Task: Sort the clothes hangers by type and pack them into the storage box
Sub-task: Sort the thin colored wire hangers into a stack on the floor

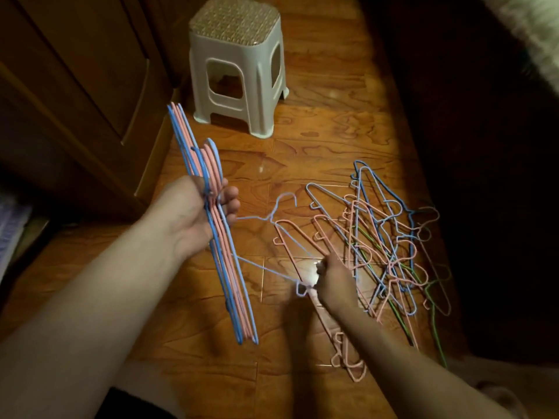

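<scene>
Left hand [193, 216] grips hanger bundle [211, 231] | right hand [332, 276] pinches blue hanger [266, 269] beside pile [390, 246]

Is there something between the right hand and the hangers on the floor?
No. The right hand already grips a light blue hanger beside the pile. The left hand holds a sorted bundle. No storage box is visible.

Glossy wood-grain floor tiles [317, 122] catch a warm pool of light through the middle. Up at twelve o'clock a pale plastic stool [239, 71] stands on them, woven-pattern seat on top. From nine round to eleven o'clock runs a dark wooden cabinet [75, 86], panelled. Three o'clock falls into deep shadow; something pale and fuzzy [532, 34] edges in at one o'clock.
</scene>
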Tool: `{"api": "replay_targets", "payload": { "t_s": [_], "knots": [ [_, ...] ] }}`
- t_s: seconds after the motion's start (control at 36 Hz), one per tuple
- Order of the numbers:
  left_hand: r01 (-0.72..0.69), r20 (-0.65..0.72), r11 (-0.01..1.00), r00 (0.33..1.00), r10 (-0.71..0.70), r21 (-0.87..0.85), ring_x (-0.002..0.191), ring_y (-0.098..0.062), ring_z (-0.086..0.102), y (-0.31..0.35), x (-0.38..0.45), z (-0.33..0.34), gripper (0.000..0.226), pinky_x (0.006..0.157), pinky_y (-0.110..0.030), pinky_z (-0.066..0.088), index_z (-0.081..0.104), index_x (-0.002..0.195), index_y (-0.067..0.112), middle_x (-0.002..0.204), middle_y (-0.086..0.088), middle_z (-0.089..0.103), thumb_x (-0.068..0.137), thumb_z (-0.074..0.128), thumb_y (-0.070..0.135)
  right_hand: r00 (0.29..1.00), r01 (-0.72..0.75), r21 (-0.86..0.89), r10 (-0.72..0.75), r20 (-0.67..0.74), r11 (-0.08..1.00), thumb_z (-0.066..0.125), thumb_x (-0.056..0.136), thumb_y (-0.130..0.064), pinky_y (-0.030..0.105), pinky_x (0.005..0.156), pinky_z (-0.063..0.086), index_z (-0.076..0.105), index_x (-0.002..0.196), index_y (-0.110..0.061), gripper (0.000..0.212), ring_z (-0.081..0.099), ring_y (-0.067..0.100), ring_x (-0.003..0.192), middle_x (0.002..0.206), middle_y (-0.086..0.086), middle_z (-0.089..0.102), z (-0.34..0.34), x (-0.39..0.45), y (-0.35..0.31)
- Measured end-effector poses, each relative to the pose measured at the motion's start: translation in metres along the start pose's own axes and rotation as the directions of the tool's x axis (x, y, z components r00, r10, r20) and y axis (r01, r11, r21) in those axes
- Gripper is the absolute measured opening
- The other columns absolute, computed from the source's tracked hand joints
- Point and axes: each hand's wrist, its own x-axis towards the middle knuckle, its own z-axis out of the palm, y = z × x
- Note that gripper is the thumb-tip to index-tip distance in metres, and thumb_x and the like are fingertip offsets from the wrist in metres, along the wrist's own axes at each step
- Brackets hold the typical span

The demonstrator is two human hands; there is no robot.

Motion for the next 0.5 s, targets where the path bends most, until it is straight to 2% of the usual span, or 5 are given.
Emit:
{"api": "replay_targets", "payload": {
  "t_s": [0.08,0.17,0.25,0.36,0.5],
  "knots": [
    [-0.011,0.011,1.0,1.0,0.011,-0.021,0.048,-0.012,0.063,0.011,0.003,0.009,0.028,0.053,-0.02,0.052,0.057,0.083,0.016,0.056,0.002,0.066,0.102,0.038,0.02,0.999,0.046,0.283,-0.047,-0.002,0.958,0.061,0.1,-0.017,0.045,0.063,0.058,0.061,0.075,-0.015,0.024,0.07,0.031,0.066,0.073,0.013,0.068,-0.079,0.034,-0.033],
    [-0.026,0.024,0.999,0.999,0.028,-0.047,0.048,-0.012,0.062,0.015,0.005,0.017,0.027,0.061,-0.027,0.051,0.056,0.083,0.015,0.055,0.002,0.065,0.102,0.038,0.02,0.996,0.088,0.49,-0.08,-0.037,0.867,0.062,0.098,-0.009,0.035,0.05,0.058,0.065,0.084,-0.002,0.017,0.067,0.024,0.057,0.072,0.017,0.064,-0.156,0.049,-0.058],
    [-0.002,0.025,0.999,1.0,0.004,-0.049,0.048,-0.013,0.064,0.016,0.007,0.018,0.026,0.064,-0.031,0.05,0.056,0.085,0.014,0.055,0.001,0.066,0.103,0.039,0.02,0.984,0.176,0.446,-0.153,-0.088,0.878,0.065,0.097,-0.009,0.032,0.053,0.06,0.069,0.087,-0.001,0.014,0.068,0.023,0.067,0.078,0.024,0.068,-0.207,0.047,-0.074],
    [0.037,0.016,0.997,0.999,-0.037,-0.064,0.05,-0.016,0.065,0.021,0.008,0.014,0.025,0.066,-0.033,0.048,0.059,0.085,0.011,0.06,-0.003,0.066,0.101,0.042,0.021,0.964,0.243,0.402,-0.265,-0.002,0.883,0.065,0.096,-0.012,0.032,0.069,0.061,0.073,0.097,0.001,0.015,0.074,0.019,0.072,0.091,0.022,0.075,-0.247,0.039,-0.093],
    [0.054,0.056,0.996,0.997,-0.051,-0.066,0.063,-0.017,0.059,0.024,0.004,0.01,0.027,0.064,-0.03,0.049,0.061,0.086,0.008,0.059,-0.002,0.063,0.102,0.042,0.019,0.91,0.405,0.468,-0.398,-0.12,0.785,0.066,0.095,-0.023,0.022,0.061,0.055,0.074,0.093,-0.006,0.019,0.069,0.017,0.064,0.078,0.004,0.074,-0.279,0.032,-0.095]
  ]
}}
